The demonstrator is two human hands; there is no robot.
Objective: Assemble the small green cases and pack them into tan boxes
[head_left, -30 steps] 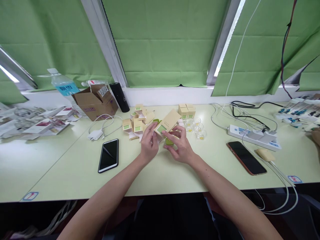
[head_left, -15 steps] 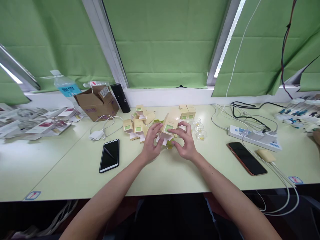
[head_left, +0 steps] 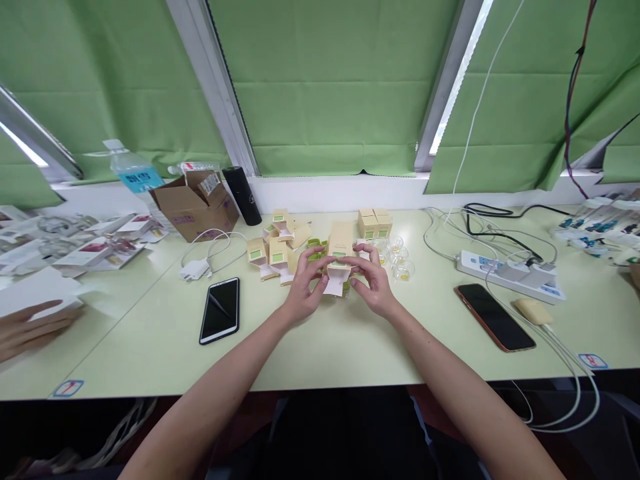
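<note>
At desk centre, left hand (head_left: 304, 288) and right hand (head_left: 371, 283) pinch small carton (head_left: 339, 257); hold sides square, keep open flap clear.

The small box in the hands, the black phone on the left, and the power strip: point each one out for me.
small box (head_left: 341, 248), head view, on its tan front face above the fingers.
black phone (head_left: 220, 319), head view, on the middle of its dark screen.
power strip (head_left: 505, 272), head view, on its white top.

Co-worker's hand (head_left: 23, 327) cut off at left edge. Small box's (head_left: 340, 257) lower flap partly hidden behind fingers (head_left: 361, 270); label print too small to read.
</note>
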